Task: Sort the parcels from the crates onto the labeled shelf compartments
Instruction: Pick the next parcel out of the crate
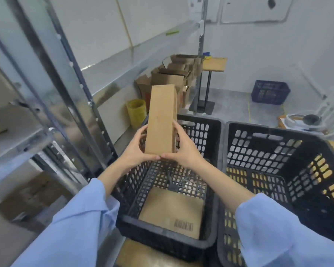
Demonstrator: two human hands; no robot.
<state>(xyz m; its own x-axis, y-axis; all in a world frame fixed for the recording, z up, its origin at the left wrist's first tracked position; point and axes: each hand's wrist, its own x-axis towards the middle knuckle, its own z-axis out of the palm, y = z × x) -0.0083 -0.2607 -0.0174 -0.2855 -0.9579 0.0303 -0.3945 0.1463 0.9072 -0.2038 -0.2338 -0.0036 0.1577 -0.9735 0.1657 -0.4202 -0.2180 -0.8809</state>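
A tall brown cardboard parcel (161, 116) stands upright in the air above the left black crate (210, 132). My left hand (138, 149) grips its lower left side and my right hand (183, 149) grips its lower right side, thumbs meeting under its bottom edge. Another flat brown parcel (172, 211) with a barcode lies on the floor of that crate. The right black crate (258, 151) holds nothing that I can see. The metal shelf unit (52, 78) rises on my left, with a parcel (30, 197) on its lower level.
A yellow bin (136, 112) and several open cardboard boxes (172, 76) stand behind the crates along the shelf. A small wooden table (214, 64) and a blue crate (270, 91) sit farther back. A white fan (305, 122) lies at the right.
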